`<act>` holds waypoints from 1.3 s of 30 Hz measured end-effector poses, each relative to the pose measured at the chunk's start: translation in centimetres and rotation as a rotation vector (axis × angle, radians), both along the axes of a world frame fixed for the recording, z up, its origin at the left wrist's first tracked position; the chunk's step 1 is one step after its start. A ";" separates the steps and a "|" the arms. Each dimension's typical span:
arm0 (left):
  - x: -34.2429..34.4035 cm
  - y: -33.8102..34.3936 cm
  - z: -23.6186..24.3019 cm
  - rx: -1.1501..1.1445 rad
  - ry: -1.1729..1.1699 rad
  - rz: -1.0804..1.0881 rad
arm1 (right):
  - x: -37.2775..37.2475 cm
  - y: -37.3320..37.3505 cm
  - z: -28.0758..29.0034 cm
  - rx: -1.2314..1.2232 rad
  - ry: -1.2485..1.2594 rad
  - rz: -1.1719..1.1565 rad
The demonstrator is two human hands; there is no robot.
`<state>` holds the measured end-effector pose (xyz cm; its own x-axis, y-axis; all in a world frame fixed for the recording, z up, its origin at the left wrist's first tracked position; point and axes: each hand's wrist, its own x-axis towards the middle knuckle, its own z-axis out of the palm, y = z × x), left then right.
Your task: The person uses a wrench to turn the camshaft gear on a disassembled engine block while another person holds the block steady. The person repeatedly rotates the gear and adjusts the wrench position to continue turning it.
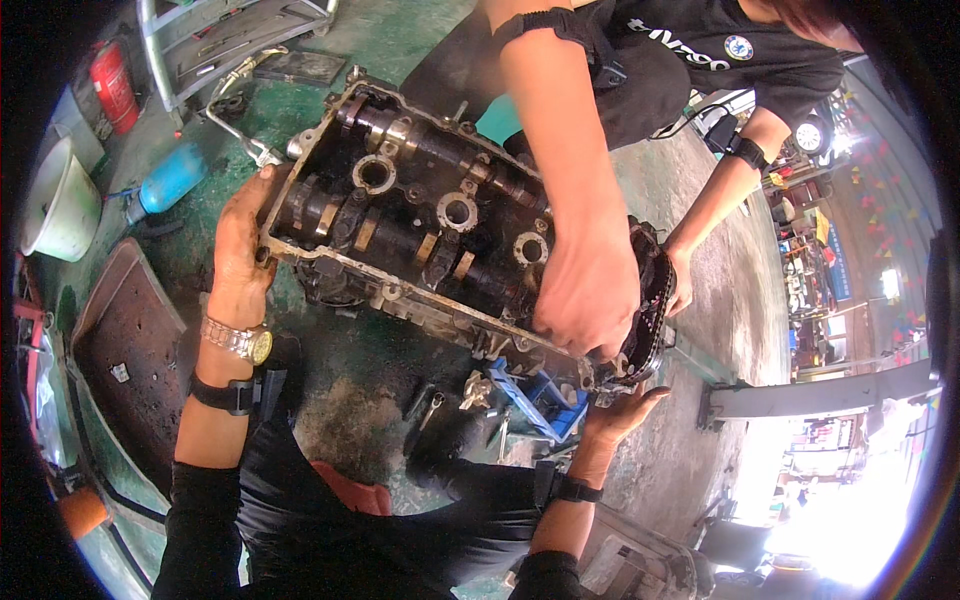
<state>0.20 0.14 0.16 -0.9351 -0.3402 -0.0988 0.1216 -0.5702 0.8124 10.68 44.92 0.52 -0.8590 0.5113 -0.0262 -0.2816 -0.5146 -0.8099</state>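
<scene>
A greasy engine cylinder head [397,235] with its camshafts exposed lies slanted across the middle of the view. My left hand [243,235] is closed on its left end, thumb along the edge. Under the right end, close to the timing chain [655,315], my right hand [615,415] holds it from below; its thumb sticks out and most fingers are hidden. A co-worker's hand [590,285] reaches down into the right part of the cylinder head, fingertips out of sight. That person's other hand [680,280] touches the chain end from the far side.
Below the cylinder head, a blue plastic holder [540,398] and a wrench [432,408] lie on the stained floor. At left are a metal tray [130,340], a blue bottle [172,182], a pale bucket [65,205] and a red extinguisher [114,88]. A metal beam [820,395] stands right.
</scene>
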 end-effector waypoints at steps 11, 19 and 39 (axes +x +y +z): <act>0.0 -0.1 -0.2 0.028 0.010 -0.014 | 0.1 -0.1 0.1 0.029 -0.056 -0.057; -0.1 -0.5 -0.7 0.033 0.025 -0.042 | 0.1 0.3 -0.2 0.022 -0.057 -0.047; 0.0 -0.1 -0.2 0.083 0.010 -0.012 | 0.0 0.1 -0.2 0.025 -0.050 -0.076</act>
<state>0.22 0.01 -0.02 -0.9401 -0.3203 -0.1164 0.1228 -0.6370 0.7611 10.66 45.05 0.36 -0.8156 0.5760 -0.0543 -0.2780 -0.4724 -0.8364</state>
